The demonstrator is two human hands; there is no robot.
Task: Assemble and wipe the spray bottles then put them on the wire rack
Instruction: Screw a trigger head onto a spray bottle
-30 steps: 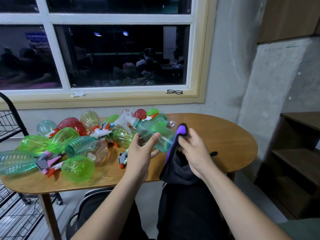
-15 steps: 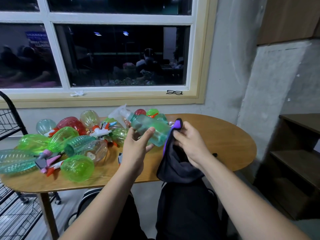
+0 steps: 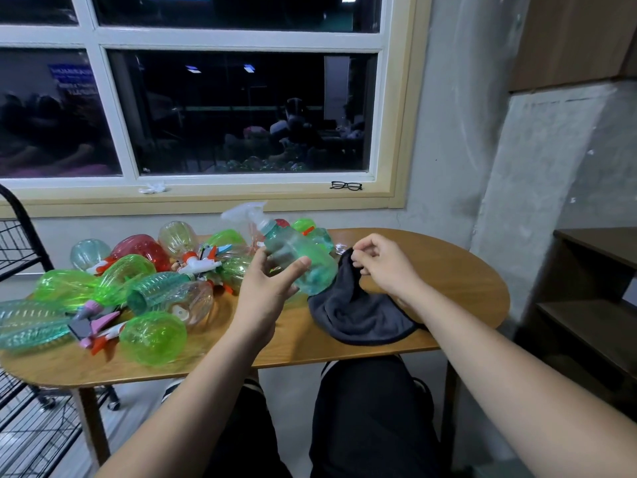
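head view: the left hand (image 3: 267,293) curls its thumb and fingers round a translucent teal plastic spray bottle (image 3: 303,262) with a clear trigger head, held tilted above the oval wooden table (image 3: 455,274). the right hand (image 3: 382,265) pinches the top edge of a dark grey microfibre cloth (image 3: 358,313) that lies bunched on the table, touching the bottle's base. a pile of loose green, red and clear bottles (image 3: 151,336) lies to the left, near the black wire rack (image 3: 17,243).

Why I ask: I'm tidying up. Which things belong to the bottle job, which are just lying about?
Job: teal spray bottle in left hand, dark cloth in right hand, loose bottles, trigger heads, wire rack.
Lying about: glasses, white scrap, wooden shelf.
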